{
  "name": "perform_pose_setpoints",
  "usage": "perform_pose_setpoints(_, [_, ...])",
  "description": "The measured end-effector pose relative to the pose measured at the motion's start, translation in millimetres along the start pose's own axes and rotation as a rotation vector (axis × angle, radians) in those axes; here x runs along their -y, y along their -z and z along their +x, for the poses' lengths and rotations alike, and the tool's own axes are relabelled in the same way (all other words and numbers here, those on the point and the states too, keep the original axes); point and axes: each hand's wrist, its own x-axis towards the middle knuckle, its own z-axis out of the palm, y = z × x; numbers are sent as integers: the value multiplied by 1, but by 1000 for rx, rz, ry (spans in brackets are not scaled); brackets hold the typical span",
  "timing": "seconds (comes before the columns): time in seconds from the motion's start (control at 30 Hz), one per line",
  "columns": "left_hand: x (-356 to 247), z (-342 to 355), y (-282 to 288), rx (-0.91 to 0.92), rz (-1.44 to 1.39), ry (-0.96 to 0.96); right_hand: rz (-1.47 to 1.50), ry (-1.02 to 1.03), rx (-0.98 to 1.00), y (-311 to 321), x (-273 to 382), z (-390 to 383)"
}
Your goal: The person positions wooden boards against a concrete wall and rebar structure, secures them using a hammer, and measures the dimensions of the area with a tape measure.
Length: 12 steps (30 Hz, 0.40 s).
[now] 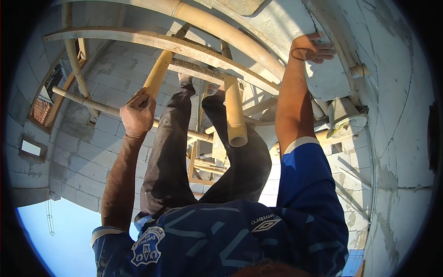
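My left hand (138,111) is closed round the near end of a bamboo pole (159,71), which runs away from me under a wooden plank. My right hand (313,48) reaches forward on the right, palm down with its fingers stretched out. It lies on or just over a pale grey slab (327,78) beside the wall; contact is hard to tell. A second bamboo pole (236,117) points toward me between my legs, its hollow end showing, and neither hand touches it.
A long curved-looking plank (138,36) and a thick bamboo pole (221,27) cross ahead. My feet stand on a rough board (196,69) high above open space. A cracked plastered wall (397,115) rises at right; a block wall (92,152) with a window frame (69,83) is at left.
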Motion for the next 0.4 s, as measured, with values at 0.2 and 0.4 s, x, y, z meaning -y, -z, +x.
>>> perform_pose_setpoints(0.2, [-9, 3, 7, 54, 8, 50, 6, -6, 0, -3, -1, -2])
perform_pose_setpoints(0.4, [-5, 5, 4, 28, 48, 14, 63, -9, -60, -48, -32, 15])
